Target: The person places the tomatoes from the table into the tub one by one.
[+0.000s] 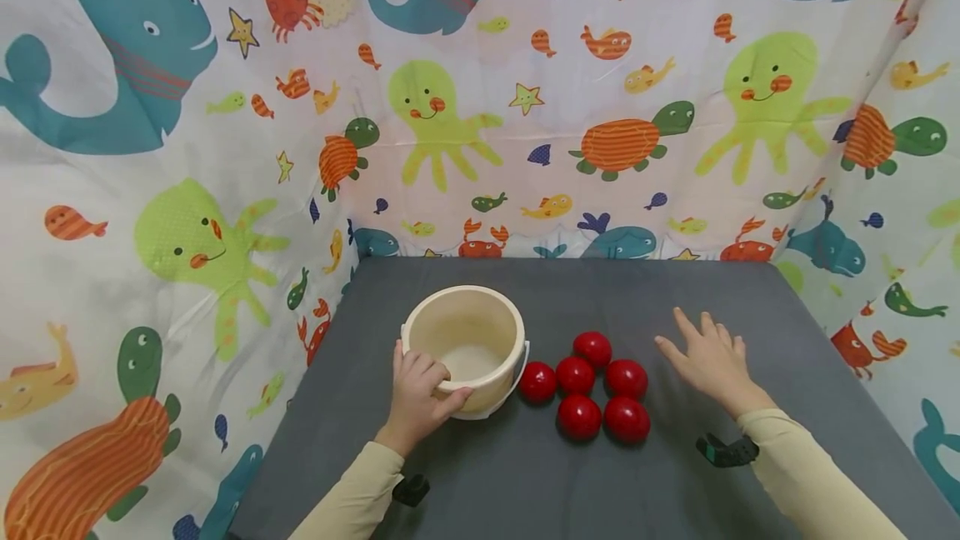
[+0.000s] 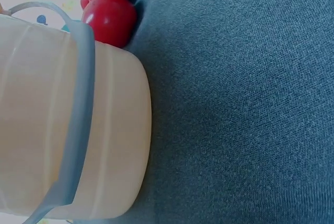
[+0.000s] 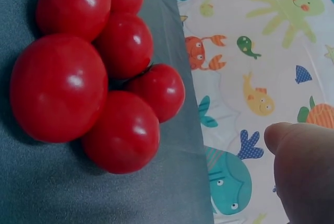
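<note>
A cream bucket [image 1: 491, 402] with a thin side handle [image 1: 519, 367] stands upright on the dark table, its inside bare. My left hand [image 1: 420, 398] holds its near-left rim, with the fingers over the edge and the thumb along the outside. Beside the bucket, to its right, several shiny red tomatoes [image 1: 580, 417] lie clustered; the leftmost tomato [image 1: 537, 382] sits close to the bucket wall. Right of the cluster my right hand [image 1: 712, 361] hovers with spread fingers and nothing in it. Only its thumb [image 3: 305, 166] shows in the right wrist view.
Under everything lies a dark grey-blue tabletop [image 1: 517, 490]. A white curtain [image 1: 480, 132] printed with sea animals hangs along the back and both sides. Each wrist wears a dark band [image 1: 726, 450].
</note>
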